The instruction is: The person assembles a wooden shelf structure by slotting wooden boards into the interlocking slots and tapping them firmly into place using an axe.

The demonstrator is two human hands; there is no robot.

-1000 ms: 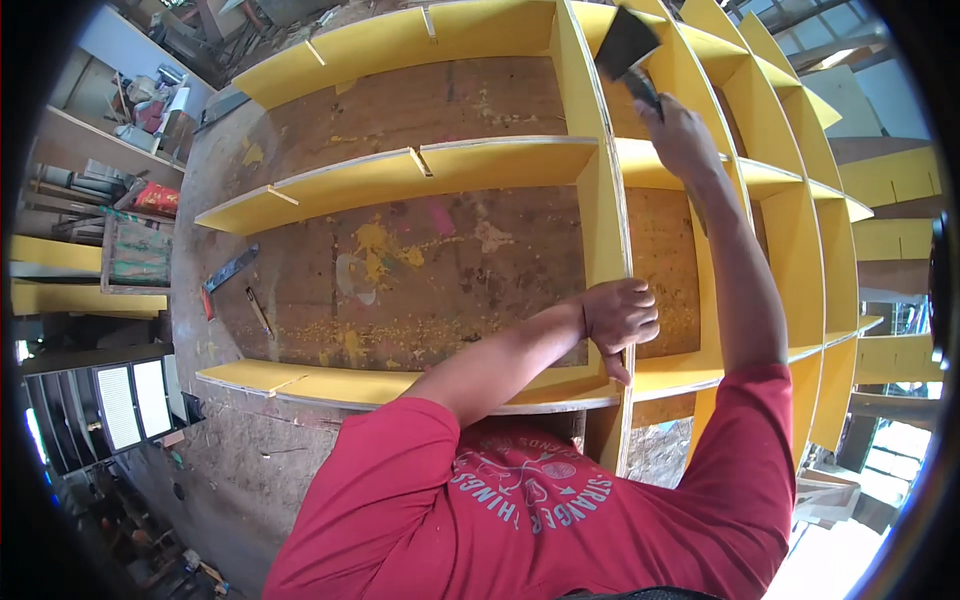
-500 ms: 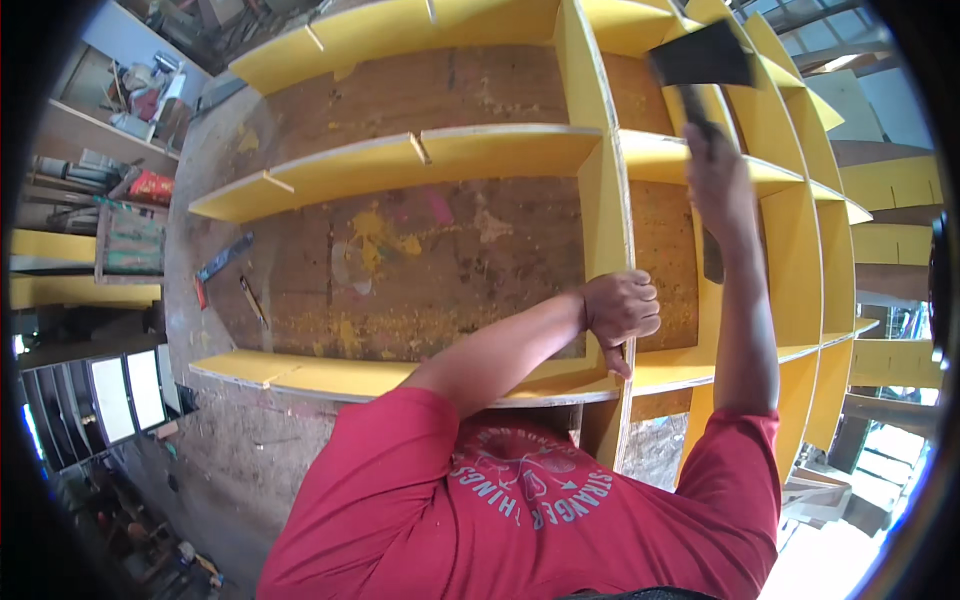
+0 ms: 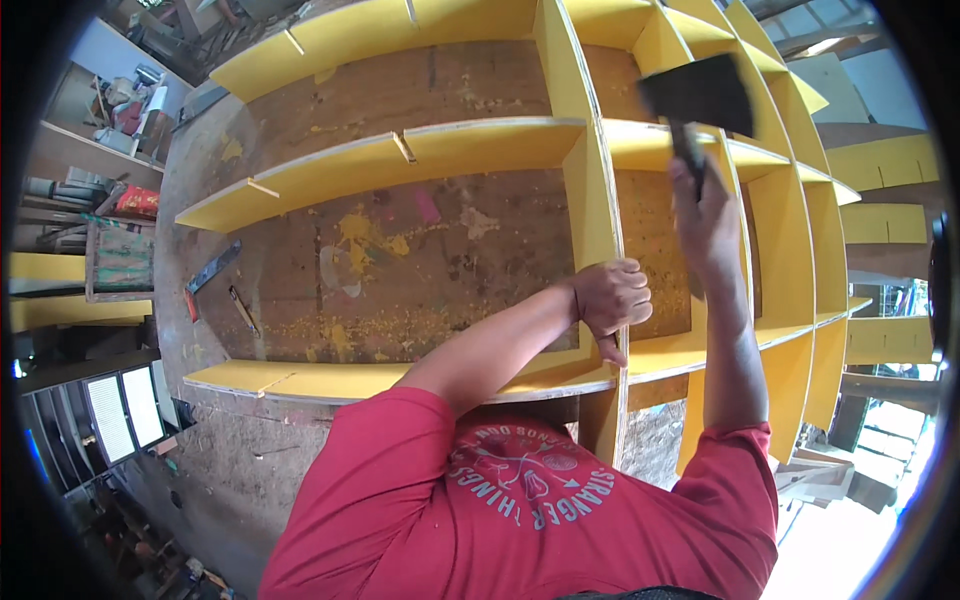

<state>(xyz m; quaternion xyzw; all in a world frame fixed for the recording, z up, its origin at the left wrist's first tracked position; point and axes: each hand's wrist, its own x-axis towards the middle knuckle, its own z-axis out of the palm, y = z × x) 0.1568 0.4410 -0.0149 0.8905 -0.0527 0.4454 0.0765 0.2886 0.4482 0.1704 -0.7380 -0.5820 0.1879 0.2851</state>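
**My left hand clamped a yellow board while my right held a dark tool**

My left hand [image 3: 610,297] was closed over the edge of the upright yellow board [image 3: 592,200], knuckles bunched and thumb pointing back toward my body. The board ran away from me beyond that fist, and a short stretch of it also showed on the near side, by my shirt [image 3: 540,500].

My right hand [image 3: 712,220] was gripping the handle of a broad-headed tool [image 3: 700,93], its fingers wrapped round it to the right of my left hand and farther out. The wide black head sat beyond my right knuckles, slightly blurred; I could not tell how near it was to the boards behind it.

To the left of my left fist, a slotted middle board [image 3: 340,175] met the upright one farther out, and a lower board [image 3: 330,381] passed closer to me, partly behind my forearm. Between them lay a brown surface [image 3: 480,270] spotted with paint. Far to the left of that hand rested a long, red-ended tool [image 3: 212,270] and a slim stick-like tool [image 3: 242,308]. Right of both hands stood a grid of yellow boards [image 3: 785,240].
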